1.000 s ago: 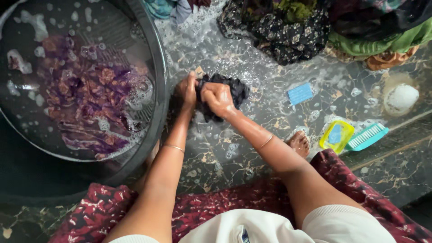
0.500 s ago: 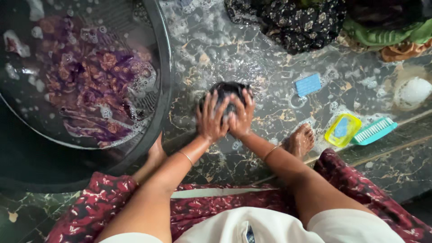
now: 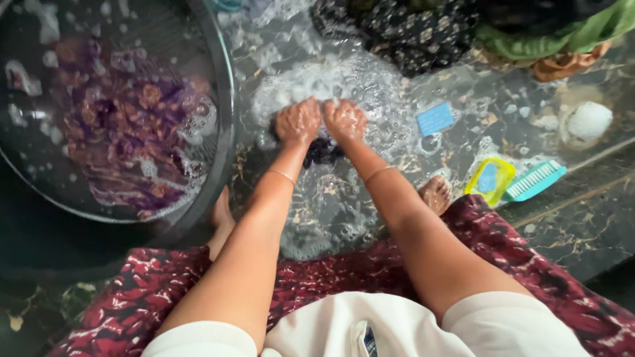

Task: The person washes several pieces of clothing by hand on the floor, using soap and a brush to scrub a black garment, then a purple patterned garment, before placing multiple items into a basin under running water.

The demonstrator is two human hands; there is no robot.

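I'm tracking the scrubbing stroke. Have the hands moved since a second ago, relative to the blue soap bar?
Yes. Both the left hand and right hand pushed the dark cloth forward, now level with the blue soap bar, into the foam.

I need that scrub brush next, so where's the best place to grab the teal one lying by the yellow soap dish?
Take the teal scrub brush by its long back, from above at the right end: bristles seem to face up-left, and the yellow soap dish crowds its left end.

Home washing area: wet marble floor (image 3: 331, 218), dark basin (image 3: 228, 99) of soaking clothes, soap bar (image 3: 434, 119), scrub brush (image 3: 534, 182), laundry heap (image 3: 410, 30).
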